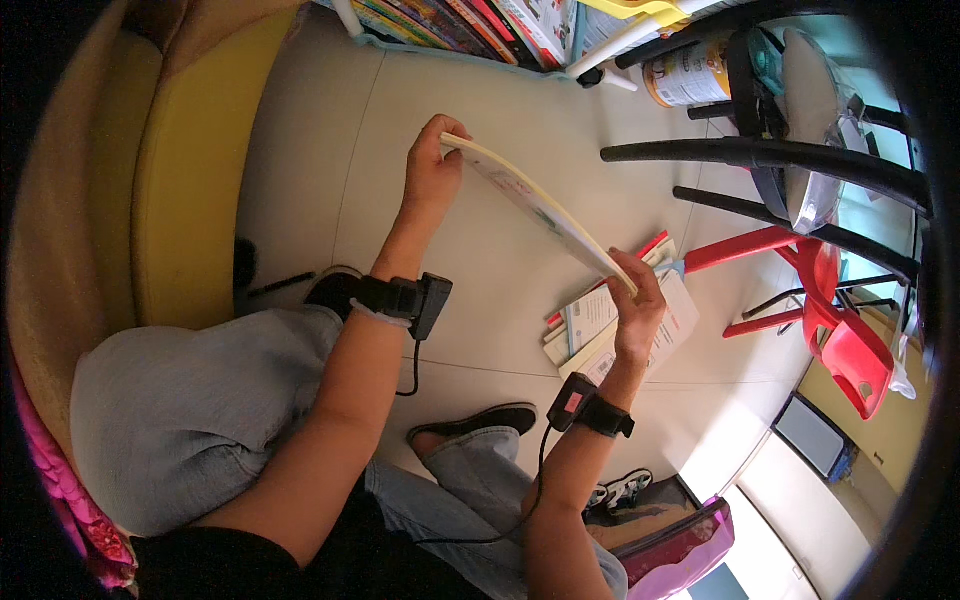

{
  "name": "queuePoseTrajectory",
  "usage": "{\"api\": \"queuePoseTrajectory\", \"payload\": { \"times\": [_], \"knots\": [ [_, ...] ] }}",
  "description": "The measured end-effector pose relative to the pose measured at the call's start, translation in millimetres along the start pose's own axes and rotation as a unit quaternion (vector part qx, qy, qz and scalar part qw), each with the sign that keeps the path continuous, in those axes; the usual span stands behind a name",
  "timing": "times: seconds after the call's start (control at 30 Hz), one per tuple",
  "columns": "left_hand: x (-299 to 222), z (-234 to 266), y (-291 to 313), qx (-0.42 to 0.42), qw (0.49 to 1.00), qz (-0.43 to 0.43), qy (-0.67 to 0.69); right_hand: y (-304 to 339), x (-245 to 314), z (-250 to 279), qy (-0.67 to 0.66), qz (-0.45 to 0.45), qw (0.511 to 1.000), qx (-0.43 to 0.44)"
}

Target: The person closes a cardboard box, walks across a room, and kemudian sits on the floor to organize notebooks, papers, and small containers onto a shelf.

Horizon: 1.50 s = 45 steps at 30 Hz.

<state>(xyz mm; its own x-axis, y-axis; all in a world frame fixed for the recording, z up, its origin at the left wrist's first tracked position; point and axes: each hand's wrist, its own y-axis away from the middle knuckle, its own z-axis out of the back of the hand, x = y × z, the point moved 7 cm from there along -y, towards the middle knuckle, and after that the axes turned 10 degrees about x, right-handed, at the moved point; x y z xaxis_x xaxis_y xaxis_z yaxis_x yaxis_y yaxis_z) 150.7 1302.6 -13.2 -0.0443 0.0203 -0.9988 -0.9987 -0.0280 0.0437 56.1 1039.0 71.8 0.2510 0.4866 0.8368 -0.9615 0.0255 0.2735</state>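
A thin pale book (540,207) is held up over the floor, seen nearly edge-on and slightly bowed. At its far left end, my left hand (436,160) grips it with fingers curled round the corner. My right hand (638,303) pinches the opposite, nearer end between thumb and fingers. Below and beside the right hand, a loose pile of books (590,325) lies fanned out on the floor, partly covered by that hand and wrist. Both wrists wear black straps with small boxes and cables.
Books stand packed on a shelf (470,35) at the far edge. A yellow sofa (195,170) runs along the left. To the right are a black-legged chair (760,152), a red plastic chair (855,360) and a large tin (685,78). A purple bag (680,550) sits at lower right, near shoes (628,487).
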Motion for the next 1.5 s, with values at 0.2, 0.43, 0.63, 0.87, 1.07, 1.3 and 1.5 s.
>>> {"api": "queuePoseTrajectory", "payload": {
  "times": [0.2,0.43,0.63,0.87,1.07,1.3,1.5],
  "knots": [
    [3,-4,2,-0.011,1.000,-0.010,-0.012,-1,-23,-20,-0.158,-0.017,0.984,-0.077],
    [21,-9,5,0.005,0.998,0.037,-0.047,1,-34,-19,-0.116,-0.057,0.980,-0.154],
    [-9,-12,2,0.049,0.997,0.040,-0.038,5,-32,-14,-0.129,-0.086,0.979,-0.133],
    [-6,-20,-1,0.080,0.954,-0.015,-0.289,39,-120,-72,-0.296,-0.267,0.906,0.145],
    [8,-76,4,0.273,0.878,0.055,-0.390,24,-121,-72,-0.259,-0.244,0.916,0.185],
    [22,-120,0,0.265,0.861,-0.021,-0.434,19,-141,-87,-0.051,-0.235,0.954,0.180],
    [26,-124,2,0.206,0.896,-0.093,-0.382,3,-138,-82,0.095,-0.265,0.915,0.288]
  ]
}}
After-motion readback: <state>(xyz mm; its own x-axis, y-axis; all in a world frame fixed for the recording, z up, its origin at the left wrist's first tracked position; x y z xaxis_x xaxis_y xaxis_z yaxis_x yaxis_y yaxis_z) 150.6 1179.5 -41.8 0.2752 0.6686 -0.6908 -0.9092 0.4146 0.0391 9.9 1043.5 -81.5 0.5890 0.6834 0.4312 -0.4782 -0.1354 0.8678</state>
